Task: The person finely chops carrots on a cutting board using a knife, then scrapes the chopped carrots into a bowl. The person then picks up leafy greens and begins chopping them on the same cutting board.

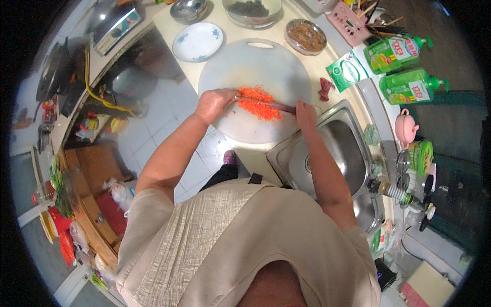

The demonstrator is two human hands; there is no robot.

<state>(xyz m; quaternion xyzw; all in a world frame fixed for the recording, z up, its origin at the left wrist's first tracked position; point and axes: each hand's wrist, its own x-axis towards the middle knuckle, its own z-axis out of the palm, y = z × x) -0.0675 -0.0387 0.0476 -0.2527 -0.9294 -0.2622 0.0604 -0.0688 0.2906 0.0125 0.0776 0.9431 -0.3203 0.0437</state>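
Note:
Finely chopped orange bits, probably carrot [261, 109], lie heaped on a round white cutting board [255, 65]. A kitchen knife [282, 106] crosses the heap, seen nearly along its spine, with bits on both sides of it. My right hand [305, 116] grips its handle at the board's right side. At the other end, my left hand [216, 103] holds the tip end of the blade, fingers closed over it. How far the cutting edge presses into the bits is hidden.
Beyond the board stand a white plate [197, 42], a metal bowl [188, 10], a glass bowl with dark food [251, 21] and a covered dish of brown food [305, 36]. A steel sink [345, 153] adjoins at right. Green soap bottles [406, 86] line the sill.

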